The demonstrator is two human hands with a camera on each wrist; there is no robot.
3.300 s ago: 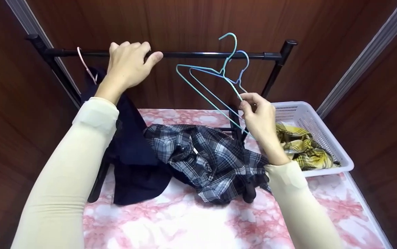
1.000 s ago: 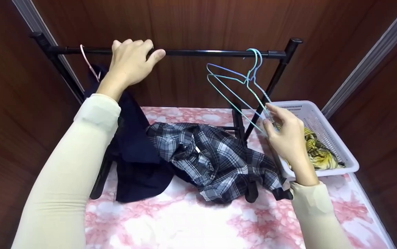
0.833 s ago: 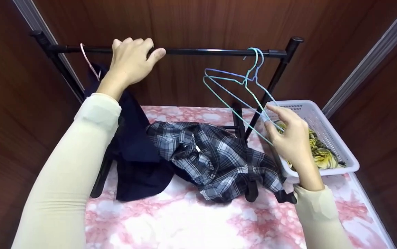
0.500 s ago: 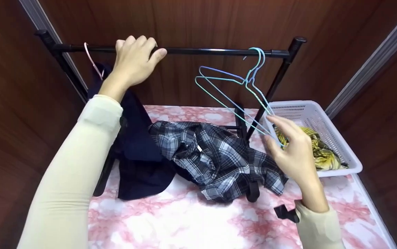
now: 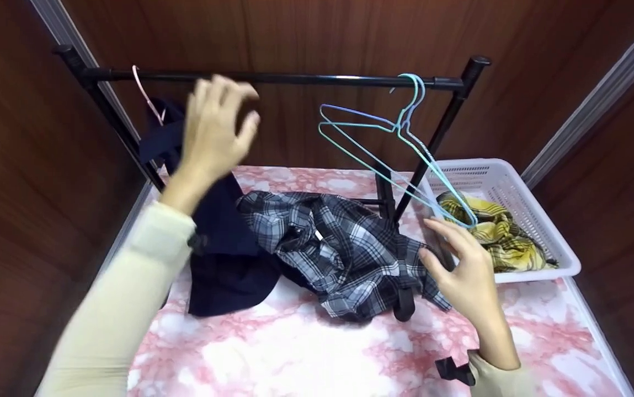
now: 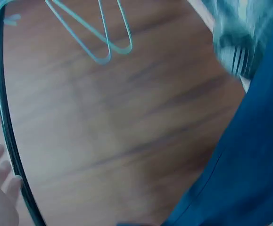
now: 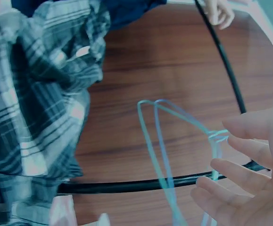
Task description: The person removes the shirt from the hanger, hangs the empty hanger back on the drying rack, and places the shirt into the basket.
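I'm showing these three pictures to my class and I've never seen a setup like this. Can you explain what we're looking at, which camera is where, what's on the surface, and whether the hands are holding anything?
There is no machine: a person works with two bare hands and wears three cameras. The large picture comes from a camera on the head, looking down. The other two come from cameras on each wrist, so they look tilted and close.

A black clothes rail stands over a pink marbled table. Two wire hangers hang from the rail near its right end. A pink hanger with a dark navy garment hangs at the left. A plaid shirt lies crumpled on the table. A white basket holds a yellow plaid cloth.

The left hand is blurred, below the rail, holding nothing. The right hand is open below the hangers, also holding nothing.
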